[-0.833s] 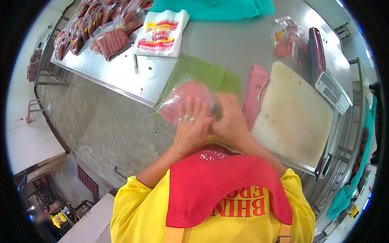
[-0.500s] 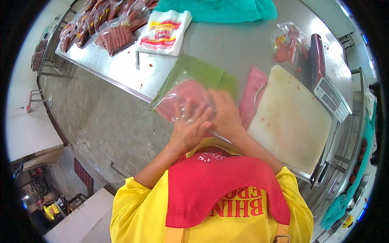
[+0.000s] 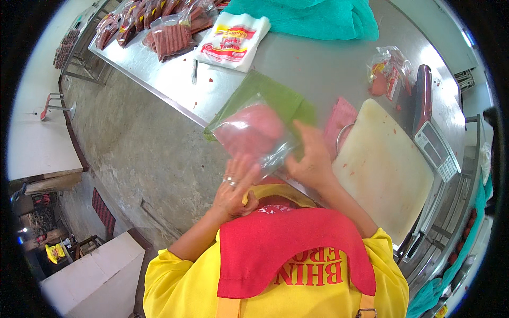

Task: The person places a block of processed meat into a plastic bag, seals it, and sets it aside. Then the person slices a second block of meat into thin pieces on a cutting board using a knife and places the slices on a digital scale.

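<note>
A clear plastic bag [image 3: 283,146] with flat pink slices of meat [image 3: 252,130] in it lies over a folded green cloth [image 3: 273,93] at the near table edge. My left hand [image 3: 236,185], a ring on one finger, has its slightly blurred fingers stretched out against the near edge of the bag. To the right of the bag, my right hand [image 3: 314,159] is open, thumb and fingers apart. Its thumb is by the bag's loose plastic end; whether it touches the plastic I cannot tell.
A pink cloth [image 3: 343,114] and a white cutting board [image 3: 384,164] are on my right, beyond them a scale [image 3: 437,148] and a bag with meat [image 3: 389,74]. Farther off are printed plastic bags [image 3: 233,42], a marker [image 3: 194,71], packed sausages [image 3: 169,38] and teal netting [image 3: 313,18].
My left hand has slid from on top of the meat toward me, to the bag's near edge. My right hand has drawn back from the meat's right side. The view has shifted a little.
</note>
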`<state>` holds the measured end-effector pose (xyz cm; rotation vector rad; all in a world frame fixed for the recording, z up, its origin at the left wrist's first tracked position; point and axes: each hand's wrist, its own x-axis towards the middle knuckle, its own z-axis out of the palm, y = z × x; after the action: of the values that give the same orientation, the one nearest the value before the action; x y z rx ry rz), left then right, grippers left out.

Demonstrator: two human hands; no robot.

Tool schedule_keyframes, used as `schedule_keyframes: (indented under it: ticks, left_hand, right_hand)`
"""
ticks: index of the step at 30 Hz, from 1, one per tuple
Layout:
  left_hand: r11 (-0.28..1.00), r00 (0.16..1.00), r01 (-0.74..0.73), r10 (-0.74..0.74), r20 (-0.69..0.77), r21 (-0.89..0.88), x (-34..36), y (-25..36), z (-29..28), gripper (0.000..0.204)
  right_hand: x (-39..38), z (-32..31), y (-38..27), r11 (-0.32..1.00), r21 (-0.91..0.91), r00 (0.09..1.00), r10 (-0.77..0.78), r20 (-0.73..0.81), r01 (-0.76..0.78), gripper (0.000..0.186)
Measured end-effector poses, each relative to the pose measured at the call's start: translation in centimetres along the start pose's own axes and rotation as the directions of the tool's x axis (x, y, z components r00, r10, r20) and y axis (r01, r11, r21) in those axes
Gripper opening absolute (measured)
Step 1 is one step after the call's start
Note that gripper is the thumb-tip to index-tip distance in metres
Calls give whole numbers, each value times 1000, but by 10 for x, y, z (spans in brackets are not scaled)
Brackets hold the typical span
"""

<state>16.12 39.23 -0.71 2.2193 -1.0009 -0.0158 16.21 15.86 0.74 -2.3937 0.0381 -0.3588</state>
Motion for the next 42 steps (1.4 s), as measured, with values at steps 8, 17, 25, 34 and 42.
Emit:
schedule_keyframes:
  ticks: [8,17,25,34,42]
  left_hand:
    - [900,978,-206,200,57,384,18,-55,16,52]
    - [942,947,119,-203,-250,-314,101,-16,-57,21]
    - [607,829,349,-555,-67,-714,133,-81,-78,29]
    - [496,908,225,-419,-5,-839,165,-271,-189,26]
    - [914,978,-43,-43,-203,-404,314,-409,-315,29]
  right_hand:
    - [-6,10,34,997,-24,988,-74,134,78,40]
    - [97,-56,-4,842,531,973,-30,228,-98,21]
    - [114,25,-37,287,836,879,47,475,-468,37]
    - [255,120,-126,780,610,986,54,161,-142,22]
    - [453,188,-146,735,560,923,-281,-262,383,27]
